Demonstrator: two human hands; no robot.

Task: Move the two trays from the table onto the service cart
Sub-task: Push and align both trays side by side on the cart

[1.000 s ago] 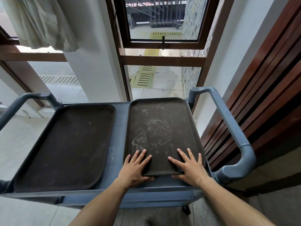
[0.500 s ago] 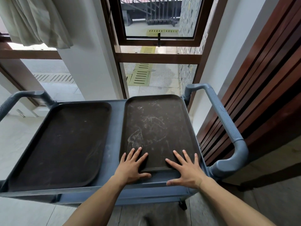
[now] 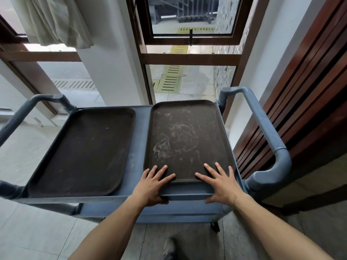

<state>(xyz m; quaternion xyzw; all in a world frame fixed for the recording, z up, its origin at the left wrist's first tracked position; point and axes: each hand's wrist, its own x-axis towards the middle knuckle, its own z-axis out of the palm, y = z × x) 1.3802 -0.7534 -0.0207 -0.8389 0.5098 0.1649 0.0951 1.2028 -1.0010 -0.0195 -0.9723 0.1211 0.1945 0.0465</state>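
Two dark brown trays lie side by side on the top shelf of the blue-grey service cart [image 3: 139, 147]. The left tray [image 3: 84, 152] lies flat with nothing touching it. The right tray [image 3: 185, 136] is scuffed with pale marks. My left hand [image 3: 152, 184] rests flat, fingers spread, on that tray's near left corner, thumb at the cart's front lip. My right hand [image 3: 221, 182] lies flat, fingers spread, on the near right corner. Neither hand grips anything.
The cart has a ribbed handle on the right [image 3: 262, 128] and another on the left [image 3: 24, 113]. A wooden slatted wall [image 3: 304, 94] stands close on the right. Windows and a white pillar [image 3: 109, 62] are straight behind the cart. A shoe [image 3: 169, 248] shows below.
The view has drawn back slightly from the cart. Both hands have slid a little toward me along the right tray's near edge; the tray itself stays in place.
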